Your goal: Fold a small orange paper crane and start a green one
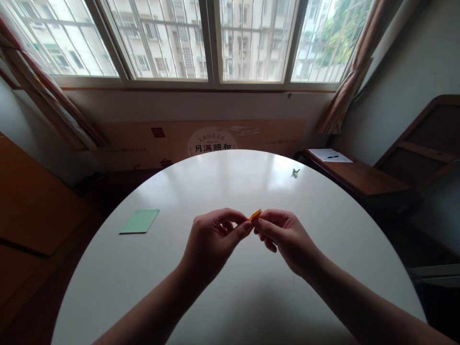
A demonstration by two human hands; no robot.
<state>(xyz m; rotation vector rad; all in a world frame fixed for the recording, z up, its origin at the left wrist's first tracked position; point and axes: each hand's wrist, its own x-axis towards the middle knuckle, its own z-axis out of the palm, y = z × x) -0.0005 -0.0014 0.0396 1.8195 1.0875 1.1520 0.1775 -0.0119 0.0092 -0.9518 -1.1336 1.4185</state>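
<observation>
My left hand (212, 237) and my right hand (283, 237) meet above the middle of a round white table (230, 292). Both pinch a small folded orange paper piece (255, 215) between thumb and fingertips. Only its upper tip shows between the hands; the rest is hidden by my fingers. The paper is held clear of the tabletop.
A pale green sheet of paper (140, 221) lies flat on the table's left side. A tiny green folded piece (295, 172) sits near the far right rim. A wooden side table (362, 175) with papers and a pen (330, 155) stands at right, below a wide window.
</observation>
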